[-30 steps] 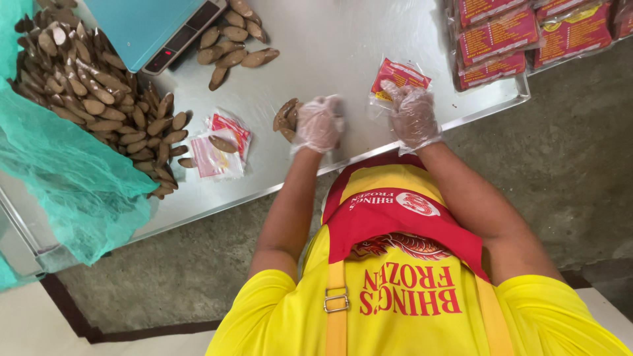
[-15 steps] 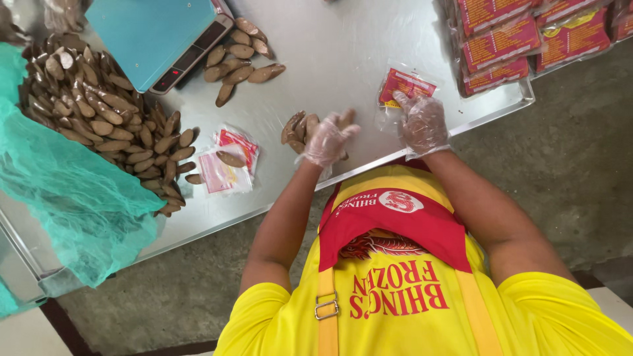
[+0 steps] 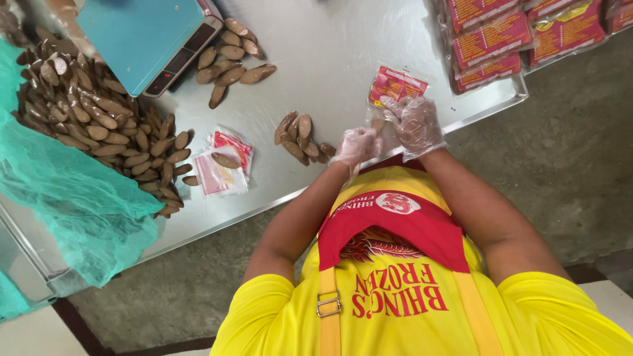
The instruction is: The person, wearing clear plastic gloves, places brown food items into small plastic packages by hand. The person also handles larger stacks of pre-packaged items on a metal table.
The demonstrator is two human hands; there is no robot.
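Fingers (image 3: 395,109) of the gloved right hand (image 3: 415,125) pinch a clear plastic pouch with a red label (image 3: 394,86); the gloved left hand (image 3: 356,145), fingers curled together, touches its lower edge, brown oval pieces (image 3: 298,135) just beside it on the steel bench (image 3: 330,53).

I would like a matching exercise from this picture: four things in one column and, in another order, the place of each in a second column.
Things:
1. weighing scale
2. green net
3. clear bag with red label
4. stacked red packs

Places:
A. between the gloved left hand and right hand
B. top right of the metal table
C. draped over the table's left edge
D. top left, beside loose brown pieces

Pairs: 1-D, 2-C, 3-A, 4-B
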